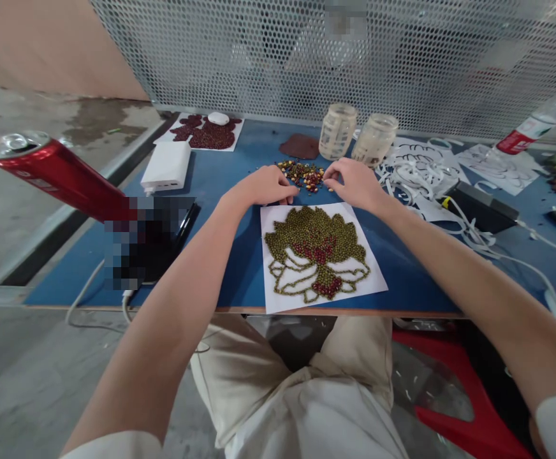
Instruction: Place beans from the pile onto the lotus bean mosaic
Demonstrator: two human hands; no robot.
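Observation:
A heap of mixed beans [304, 173], green, red and yellow, lies on the blue table between my two hands. My left hand [269, 183] rests at its left edge, fingers curled in toward the thumb; whatever they hold, if anything, is hidden. On the right edge of the heap, my right hand [354, 182] has thumb and fingertips pinched together, and what is between them is too small to name. Just in front of both hands is a white sheet with a flower picture [321, 245], filled with green and dark red beans. Some lower petals are bare white inside green bean outlines.
Two clear jars [338, 132] and a brown flat piece [299, 146] stand behind the heap. Tangled white strips [419, 178], a black box [481, 207] and a bottle [521, 134] lie right. Left are a white box [167, 166], a red can [62, 175] and another bean picture [206, 132].

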